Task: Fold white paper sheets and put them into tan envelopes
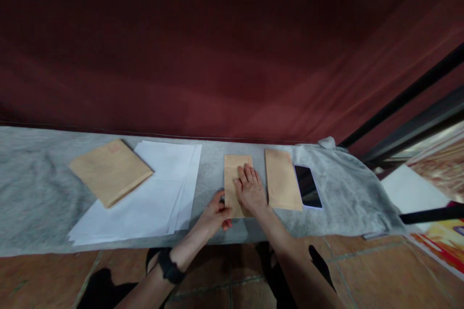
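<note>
A brown paper envelope [232,169] lies upright in front of me on the grey cloth. My right hand [250,188] rests flat on it, fingers stretched toward its far edge. At the near left corner, my left hand [217,211] pinches the envelope's edge, with the thumb on top and the other fingers partly beneath or beside it. A second brown envelope [283,181] lies just right of my right hand, untouched.
A phone [308,186] sits beside the right-hand envelope. To the left, a stack of white paper sheets [145,212] lies partly under several brown envelopes [111,169]. A dark red cloth wall [232,58] rises behind the grey cloth [32,193]. Tiled floor [47,275] shows below.
</note>
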The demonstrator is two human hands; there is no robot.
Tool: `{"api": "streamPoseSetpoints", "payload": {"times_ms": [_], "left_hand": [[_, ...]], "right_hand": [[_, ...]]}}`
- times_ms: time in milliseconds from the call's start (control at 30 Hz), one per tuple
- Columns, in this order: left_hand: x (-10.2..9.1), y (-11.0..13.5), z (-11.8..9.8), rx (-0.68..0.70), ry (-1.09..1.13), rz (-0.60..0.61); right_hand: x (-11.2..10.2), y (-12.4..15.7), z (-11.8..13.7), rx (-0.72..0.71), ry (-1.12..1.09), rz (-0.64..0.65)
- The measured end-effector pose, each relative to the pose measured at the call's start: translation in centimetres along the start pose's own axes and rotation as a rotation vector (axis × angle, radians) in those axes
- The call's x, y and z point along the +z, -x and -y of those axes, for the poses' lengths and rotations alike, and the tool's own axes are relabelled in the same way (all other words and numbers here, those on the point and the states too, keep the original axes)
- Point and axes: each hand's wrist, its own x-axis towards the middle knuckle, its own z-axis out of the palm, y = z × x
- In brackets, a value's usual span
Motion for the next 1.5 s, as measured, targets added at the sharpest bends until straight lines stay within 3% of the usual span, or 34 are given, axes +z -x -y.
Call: {"api": "streamPoseSetpoints", "payload": {"times_ms": [200,333,533,700,800,1033,1267,1500], "left_hand": [[0.0,0.0,-0.9,0.075,0.069,0.007],[0.8,-0.7,-1.8,0.169,0.087,0.007],[5.6,-3.2,-1.3,0.217,0.085,0.063],[9.8,-5.5,-0.1,0.179,0.096,0.103],[11.3,-6.5,0.0,0.179,0.055,0.113],[13.1,-6.4,-0.1,0.261,-0.148,-0.007],[13.0,-5.9,0.3,0.343,-0.424,-0.121],[13.0,-3.8,0.6,0.469,-0.884,-0.090]], "right_hand": [[-2.1,0.0,-1.0,-0.010,-0.232,-0.044],[-4.5,-0.1,-3.3,0.060,-0.377,-0.169],[-6.9,0.5,-6.2,0.205,-0.343,-0.357],[-8.1,1.2,-6.6,0.165,-0.148,-0.274],[-7.8,1.2,-6.7,0.194,-0.129,-0.198],[-5.9,1.0,-8.0,0.268,-0.196,-0.099],[-4.3,1.1,-8.8,0.189,-0.219,-0.129],[-3.9,0.8,-9.6,0.222,-0.406,-0.145]]}}
